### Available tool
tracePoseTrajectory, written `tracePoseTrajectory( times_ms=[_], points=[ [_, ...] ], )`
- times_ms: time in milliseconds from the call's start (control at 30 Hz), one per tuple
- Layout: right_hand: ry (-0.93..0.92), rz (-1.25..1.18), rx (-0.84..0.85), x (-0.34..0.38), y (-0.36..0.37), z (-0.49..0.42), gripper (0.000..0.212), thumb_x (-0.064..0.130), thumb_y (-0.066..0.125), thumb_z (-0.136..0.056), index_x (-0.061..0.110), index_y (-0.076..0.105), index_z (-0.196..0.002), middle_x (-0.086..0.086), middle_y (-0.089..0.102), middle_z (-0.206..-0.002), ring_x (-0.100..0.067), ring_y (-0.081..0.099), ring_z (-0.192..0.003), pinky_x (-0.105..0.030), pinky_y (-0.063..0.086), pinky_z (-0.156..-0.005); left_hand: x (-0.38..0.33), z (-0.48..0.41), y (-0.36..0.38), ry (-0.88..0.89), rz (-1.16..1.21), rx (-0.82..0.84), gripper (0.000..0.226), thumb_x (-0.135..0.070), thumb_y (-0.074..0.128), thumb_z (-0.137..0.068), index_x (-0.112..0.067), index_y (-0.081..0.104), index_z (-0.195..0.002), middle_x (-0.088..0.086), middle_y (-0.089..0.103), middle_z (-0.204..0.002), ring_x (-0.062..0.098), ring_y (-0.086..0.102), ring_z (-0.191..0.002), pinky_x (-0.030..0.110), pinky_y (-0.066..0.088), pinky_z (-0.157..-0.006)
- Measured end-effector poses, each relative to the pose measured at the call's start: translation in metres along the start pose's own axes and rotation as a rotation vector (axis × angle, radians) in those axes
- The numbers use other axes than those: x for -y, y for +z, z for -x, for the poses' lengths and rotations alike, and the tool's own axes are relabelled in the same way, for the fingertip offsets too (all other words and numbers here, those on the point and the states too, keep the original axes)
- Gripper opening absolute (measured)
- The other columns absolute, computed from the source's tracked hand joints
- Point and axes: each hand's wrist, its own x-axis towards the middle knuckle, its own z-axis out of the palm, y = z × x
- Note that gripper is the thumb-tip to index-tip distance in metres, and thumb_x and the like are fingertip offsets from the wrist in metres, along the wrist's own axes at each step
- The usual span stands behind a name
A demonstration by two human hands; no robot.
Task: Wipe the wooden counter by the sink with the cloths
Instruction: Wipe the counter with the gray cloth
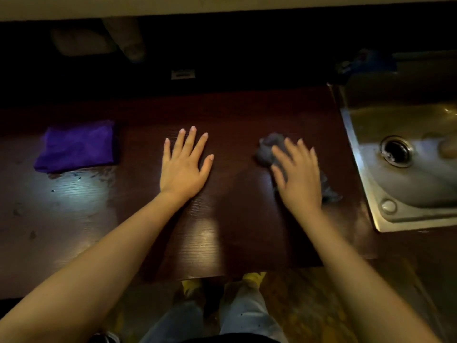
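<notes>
A dark wooden counter (222, 238) runs across the view. My right hand (300, 177) presses on a crumpled grey cloth (268, 148), right of centre and close to the sink; the cloth sticks out past my fingertips and behind my palm. My left hand (184, 164) lies flat on the bare wood at the centre, fingers spread, holding nothing. A folded purple cloth (78, 147) rests on the counter to the far left, apart from both hands.
A steel sink (368, 174) with a round drain (395, 151) is set into the counter at the right. Smears and specks mark the wood at the left (32, 233). The back wall is dark. My legs and yellow shoes (252, 278) stand below the counter's front edge.
</notes>
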Motion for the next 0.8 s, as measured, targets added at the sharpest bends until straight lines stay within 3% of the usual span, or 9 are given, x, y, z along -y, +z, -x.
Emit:
tracePoseTrajectory(
  times_ms=[100, 200, 333, 500, 633, 800],
  points=[
    [-0.052, 0.006, 0.072, 0.001, -0.009, 0.071, 0.042, 0.032, 0.048, -0.091, 0.022, 0.053, -0.131, -0.008, 0.046, -0.143, -0.032, 0.034, -0.137, -0.047, 0.02, -0.114, 0.002, 0.0, 0.001, 0.007, -0.008, -0.018, 0.056, -0.052, 0.025, -0.092, -0.03, 0.024, -0.143, 0.002, 0.023, -0.155, 0.021, 0.012, -0.145, 0.048, 0.005, -0.116],
    [-0.052, 0.046, 0.104, -0.025, -0.02, 0.086, 0.043, 0.029, 0.052, -0.089, 0.021, 0.053, -0.131, -0.009, 0.046, -0.143, -0.032, 0.034, -0.137, -0.048, 0.022, -0.113, 0.003, -0.001, 0.001, 0.012, -0.006, -0.009, 0.056, -0.053, 0.024, -0.092, -0.031, 0.024, -0.143, 0.003, 0.023, -0.155, 0.021, 0.012, -0.145, 0.048, 0.005, -0.116],
    [0.123, 0.062, 0.011, -0.063, -0.037, 0.061, 0.042, 0.016, 0.06, -0.089, 0.015, 0.054, -0.13, -0.014, 0.046, -0.143, -0.037, 0.031, -0.138, -0.051, 0.023, -0.112, 0.004, 0.0, 0.0, 0.007, -0.006, -0.005, 0.056, -0.054, 0.024, -0.092, -0.03, 0.024, -0.143, 0.004, 0.022, -0.155, 0.022, 0.011, -0.145, 0.048, 0.005, -0.116],
    [0.208, 0.084, -0.082, -0.064, -0.033, 0.06, 0.041, 0.017, 0.056, -0.091, 0.014, 0.052, -0.131, -0.015, 0.043, -0.144, -0.037, 0.028, -0.139, -0.053, 0.024, -0.113, 0.004, 0.0, -0.003, 0.002, -0.001, 0.018, 0.057, -0.055, 0.022, -0.092, -0.03, 0.023, -0.144, 0.003, 0.02, -0.156, 0.021, 0.008, -0.145, 0.048, 0.002, -0.117],
    [0.516, 0.094, -0.223, -0.039, -0.022, 0.073, 0.039, 0.02, 0.052, -0.093, 0.012, 0.053, -0.131, -0.017, 0.041, -0.145, -0.038, 0.027, -0.138, -0.051, 0.015, -0.115, 0.002, 0.0, -0.006, 0.0, 0.008, 0.036, 0.058, -0.053, 0.022, -0.092, -0.029, 0.022, -0.144, 0.004, 0.018, -0.156, 0.022, 0.007, -0.145, 0.049, 0.002, -0.117],
    [0.619, 0.12, -0.26, 0.022, 0.0, 0.089, 0.042, 0.022, 0.049, -0.094, 0.011, 0.048, -0.134, -0.018, 0.037, -0.147, -0.037, 0.025, -0.14, -0.051, 0.013, -0.117, 0.0, 0.0, -0.009, -0.008, 0.018, 0.07, 0.057, -0.051, 0.023, -0.093, -0.027, 0.019, -0.145, 0.004, 0.013, -0.157, 0.023, 0.003, -0.146, 0.049, -0.001, -0.117]
  ],
)
